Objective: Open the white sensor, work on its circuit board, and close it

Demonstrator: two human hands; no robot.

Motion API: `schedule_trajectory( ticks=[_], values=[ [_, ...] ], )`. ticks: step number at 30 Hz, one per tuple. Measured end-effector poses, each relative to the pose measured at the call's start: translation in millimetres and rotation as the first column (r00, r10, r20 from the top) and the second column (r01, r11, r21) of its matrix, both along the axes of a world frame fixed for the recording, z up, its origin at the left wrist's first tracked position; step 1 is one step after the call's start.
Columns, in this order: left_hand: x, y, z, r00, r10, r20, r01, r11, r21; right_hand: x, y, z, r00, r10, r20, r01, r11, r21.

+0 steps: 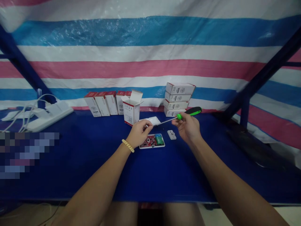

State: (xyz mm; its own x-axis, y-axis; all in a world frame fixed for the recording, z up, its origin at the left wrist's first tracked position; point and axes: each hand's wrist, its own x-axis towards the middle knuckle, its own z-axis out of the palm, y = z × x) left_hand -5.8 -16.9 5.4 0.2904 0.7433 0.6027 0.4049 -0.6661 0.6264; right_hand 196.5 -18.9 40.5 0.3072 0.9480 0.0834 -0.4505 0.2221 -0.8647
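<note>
My right hand (188, 126) grips a screwdriver (193, 111) by its black and green handle, the shaft pointing left. At the shaft's tip, the fingers of my left hand (139, 134) are pinched together; whatever lies between them is too small to make out. Below the tip, an opened white device (152, 141) lies on the table, showing a red circuit board and a green battery. Just behind my left fingers rests a white plastic cover (154, 121). Between the device and my right hand sits a small white plastic piece (171, 135).
An open white box (131, 111) stands behind my left hand, beside a row of red-topped boxes (101, 104). More boxes (180, 97) are stacked at the back right. On the left lies a white power strip (50, 116) with cables. A dark pouch-like item (256, 147) lies right on the blue table (94, 169).
</note>
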Motion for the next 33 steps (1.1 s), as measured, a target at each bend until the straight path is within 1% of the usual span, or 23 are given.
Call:
schedule_trajectory(
  ticks=[5, 9, 12, 15, 17, 20, 24, 28, 33],
  values=[
    [1.1, -2.1, 1.6, 1.000, -0.012, -0.018, 0.012, 1.000, -0.016, 1.4, 2.0, -4.8, 1.000, 0.009, 0.028, -0.009, 1.000, -0.005],
    [1.9, -2.8, 1.1, 1.000, -0.016, 0.003, 0.016, 0.999, -0.038, 1.3, 3.1, -5.8, 0.999, 0.017, 0.042, -0.017, 1.000, 0.002],
    [2.6, -2.2, -1.4, 0.998, -0.021, 0.055, 0.027, 0.994, -0.110, 1.3, 2.7, -5.7, 0.999, 0.025, 0.022, -0.025, 1.000, 0.005],
    [3.4, -1.1, -3.6, 0.991, -0.044, 0.126, 0.068, 0.978, -0.195, 2.0, 2.8, -7.7, 0.999, 0.037, 0.034, -0.037, 0.999, 0.003],
    [3.7, -0.1, -4.4, 0.986, -0.052, 0.159, 0.087, 0.972, -0.218, 2.1, 3.0, -9.7, 0.998, 0.041, 0.039, -0.041, 0.999, -0.005],
    [3.2, 1.3, -4.8, 0.985, -0.023, 0.172, 0.061, 0.975, -0.216, 0.5, 2.9, -11.4, 0.999, 0.033, -0.002, -0.033, 0.999, -0.038],
    [1.5, 2.2, -5.4, 0.988, 0.019, 0.152, 0.013, 0.979, -0.206, -2.8, 1.2, -8.8, 0.998, 0.015, -0.055, -0.018, 0.999, -0.049],
    [1.6, 1.8, -5.9, 0.993, 0.001, 0.114, 0.019, 0.985, -0.173, -4.1, -0.1, -5.9, 0.997, 0.006, -0.079, -0.010, 0.999, -0.052],
    [3.1, 0.1, -4.1, 0.996, -0.008, 0.088, 0.020, 0.990, -0.141, -2.7, 2.3, -10.7, 0.998, 0.029, -0.047, -0.031, 0.999, -0.026]
  ],
)
